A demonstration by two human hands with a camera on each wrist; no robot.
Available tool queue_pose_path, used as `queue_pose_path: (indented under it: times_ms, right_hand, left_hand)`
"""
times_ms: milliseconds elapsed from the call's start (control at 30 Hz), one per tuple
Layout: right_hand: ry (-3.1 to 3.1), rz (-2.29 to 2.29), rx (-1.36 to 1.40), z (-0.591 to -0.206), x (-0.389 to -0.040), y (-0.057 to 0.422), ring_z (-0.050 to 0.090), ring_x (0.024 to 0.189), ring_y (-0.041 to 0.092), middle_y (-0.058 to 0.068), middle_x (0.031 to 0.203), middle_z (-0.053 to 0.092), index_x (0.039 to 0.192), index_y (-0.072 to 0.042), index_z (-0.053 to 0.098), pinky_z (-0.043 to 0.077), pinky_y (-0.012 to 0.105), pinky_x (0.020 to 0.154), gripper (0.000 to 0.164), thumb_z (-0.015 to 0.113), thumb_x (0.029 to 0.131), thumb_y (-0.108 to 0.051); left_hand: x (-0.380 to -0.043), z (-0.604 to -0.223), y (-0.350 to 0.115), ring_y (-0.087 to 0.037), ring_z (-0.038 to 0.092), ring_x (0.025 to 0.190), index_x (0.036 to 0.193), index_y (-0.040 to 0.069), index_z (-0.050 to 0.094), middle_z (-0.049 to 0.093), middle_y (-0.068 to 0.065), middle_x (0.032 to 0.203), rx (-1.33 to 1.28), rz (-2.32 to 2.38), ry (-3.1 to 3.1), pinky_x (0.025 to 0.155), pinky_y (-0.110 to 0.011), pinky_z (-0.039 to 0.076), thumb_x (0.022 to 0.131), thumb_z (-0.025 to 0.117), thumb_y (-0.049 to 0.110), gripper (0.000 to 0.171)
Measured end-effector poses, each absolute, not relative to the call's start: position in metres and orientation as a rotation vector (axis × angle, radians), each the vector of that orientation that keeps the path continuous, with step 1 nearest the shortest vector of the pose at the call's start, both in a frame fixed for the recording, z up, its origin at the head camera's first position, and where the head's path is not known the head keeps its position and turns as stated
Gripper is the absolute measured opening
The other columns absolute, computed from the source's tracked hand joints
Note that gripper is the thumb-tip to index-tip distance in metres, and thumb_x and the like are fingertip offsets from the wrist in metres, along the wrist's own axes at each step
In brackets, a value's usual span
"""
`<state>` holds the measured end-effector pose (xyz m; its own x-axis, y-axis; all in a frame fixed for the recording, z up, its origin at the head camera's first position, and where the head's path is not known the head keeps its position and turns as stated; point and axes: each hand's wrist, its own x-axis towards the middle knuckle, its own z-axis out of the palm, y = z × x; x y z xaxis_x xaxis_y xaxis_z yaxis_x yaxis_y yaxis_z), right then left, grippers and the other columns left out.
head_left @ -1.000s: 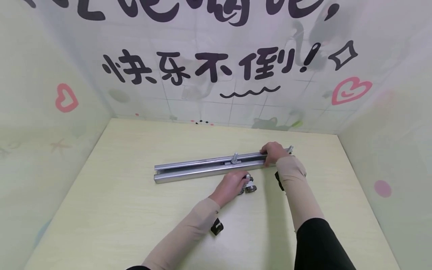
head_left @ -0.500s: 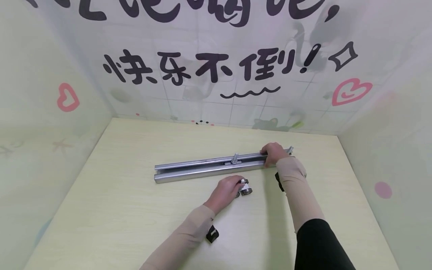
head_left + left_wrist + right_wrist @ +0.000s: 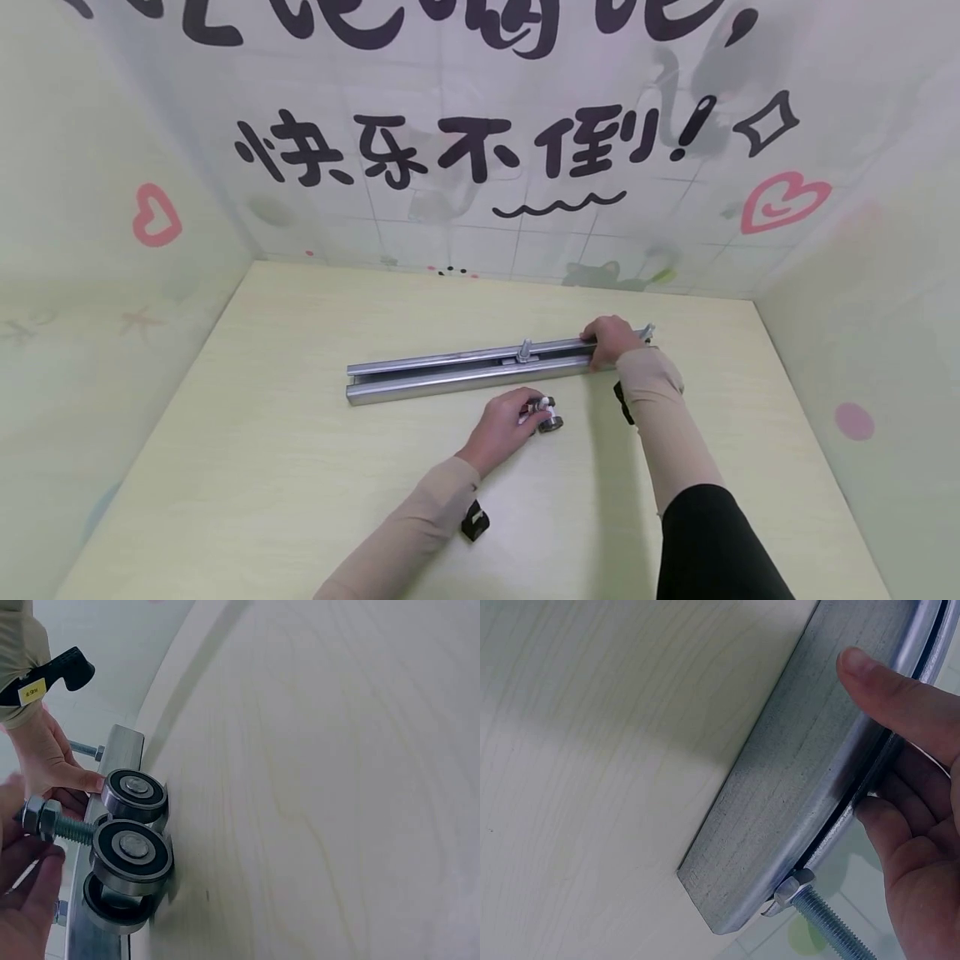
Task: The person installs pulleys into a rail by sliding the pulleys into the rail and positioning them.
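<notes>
My left hand (image 3: 501,429) holds a small roller trolley (image 3: 551,423) just in front of a metal channel rail (image 3: 420,387). In the left wrist view, its fingers are at the nuts on the trolley's threaded bolt (image 3: 75,830), and black-sealed bearing wheels (image 3: 133,847) face the camera. Toward the rail's right end, my right hand (image 3: 612,342) grips the rail across its width. The right wrist view shows that thumb (image 3: 874,679) on the rail's side face. An upright bolt (image 3: 524,353) stands in the slot mid-rail, and another bolt (image 3: 829,922) projects at the right end.
The rail lies slot-up across a pale wooden table (image 3: 300,483). Printed white sheeting (image 3: 450,242) rises behind the table and on both sides. A black wrist strap mount (image 3: 475,522) hangs under the left sleeve.
My left hand first drew the trolley slightly left and toward me, away from the rail, then turned it a little. The right hand and rail have stayed put.
</notes>
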<state>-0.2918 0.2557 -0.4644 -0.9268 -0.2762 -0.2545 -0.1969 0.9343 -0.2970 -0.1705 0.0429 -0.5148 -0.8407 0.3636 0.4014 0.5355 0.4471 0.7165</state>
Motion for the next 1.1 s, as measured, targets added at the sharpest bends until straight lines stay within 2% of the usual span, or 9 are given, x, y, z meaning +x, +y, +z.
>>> queue_pose_path:
  times_ms: [133, 300, 800, 933, 1100]
  right_hand:
    - [2.791, -0.39, -0.343, -0.4658, -0.2917, 0.2572, 0.053, 0.108, 0.037, 0.018, 0.115, 0.06, 0.111, -0.001, 0.062, 0.041, 0.046, 0.097, 0.059, 0.081, 0.055, -0.001]
    - [2.803, -0.381, -0.346, -0.4659, -0.2915, 0.2571, 0.053, 0.108, 0.037, 0.018, 0.115, 0.06, 0.111, -0.001, 0.063, 0.041, 0.046, 0.097, 0.059, 0.081, 0.055, -0.001]
    - [2.804, -0.382, -0.348, -0.4662, -0.2936, 0.2569, 0.053, 0.108, 0.036, 0.017, 0.115, 0.061, 0.111, -0.001, 0.063, 0.041, 0.045, 0.097, 0.059, 0.081, 0.055, -0.001]
    - [2.802, -0.385, -0.345, -0.4653, -0.2934, 0.2577, 0.053, 0.108, 0.036, 0.018, 0.115, 0.061, 0.111, -0.001, 0.063, 0.041, 0.045, 0.097, 0.059, 0.081, 0.055, -0.001]
    - [2.799, -0.39, -0.354, -0.4643, -0.2935, 0.2575, 0.053, 0.108, 0.036, 0.018, 0.114, 0.061, 0.11, -0.001, 0.063, 0.041, 0.045, 0.096, 0.059, 0.081, 0.055, -0.001]
  left_hand:
    - [-0.1715, -0.5164, 0.0442, -0.009, 0.056, 0.072, 0.095, 0.004, 0.064, 0.065, -0.002, 0.083, -0.774, -1.304, -2.529, 0.064, -0.018, 0.048, 0.08, 0.069, 0.018, 0.021]
    - [-0.1727, -0.5145, 0.0456, -0.008, 0.059, 0.072, 0.093, 0.005, 0.067, 0.067, -0.002, 0.084, -0.76, -1.275, -2.543, 0.065, -0.018, 0.05, 0.079, 0.069, 0.021, 0.021]
    - [-0.1732, -0.5095, 0.0465, -0.008, 0.061, 0.07, 0.086, 0.006, 0.067, 0.068, -0.002, 0.081, -0.737, -1.25, -2.566, 0.063, -0.017, 0.05, 0.085, 0.063, 0.018, 0.012]
    - [-0.1727, -0.5092, 0.0464, -0.007, 0.06, 0.067, 0.084, 0.007, 0.066, 0.067, -0.001, 0.079, -0.745, -1.218, -2.565, 0.061, -0.017, 0.049, 0.085, 0.063, 0.017, 0.011]
    - [-0.1706, -0.5079, 0.0432, -0.005, 0.051, 0.06, 0.079, 0.008, 0.064, 0.062, 0.002, 0.071, -0.728, -1.234, -2.529, 0.057, -0.017, 0.046, 0.084, 0.064, 0.014, 0.008]
